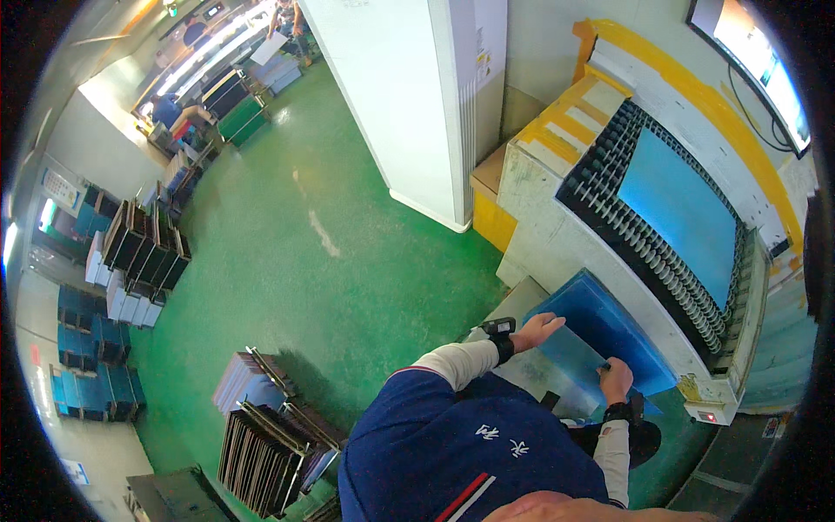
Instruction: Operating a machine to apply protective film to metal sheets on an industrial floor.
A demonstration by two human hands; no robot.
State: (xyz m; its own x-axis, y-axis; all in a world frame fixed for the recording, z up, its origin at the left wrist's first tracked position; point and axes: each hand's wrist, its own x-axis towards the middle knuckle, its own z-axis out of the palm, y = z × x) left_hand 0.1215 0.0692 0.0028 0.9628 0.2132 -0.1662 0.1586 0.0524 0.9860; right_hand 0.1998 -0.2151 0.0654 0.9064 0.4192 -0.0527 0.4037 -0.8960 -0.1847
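Note:
A thin grey-blue sheet lies between my two hands, at a slant in front of my body. At its far left corner, my left hand grips the edge with closed fingers. My right hand is closed on the opposite corner. Just beyond the sheet is a stack of deep blue panels, partly covered by it. A dull metal surface shows beneath the sheet on the near side. Dark bands with small devices circle both my wrists.
Right of the panels stands a roller conveyor carrying a light blue panel. A white pillar rises beyond. Racks of upright boards stand on the green floor at left. Two people work far off, upper left.

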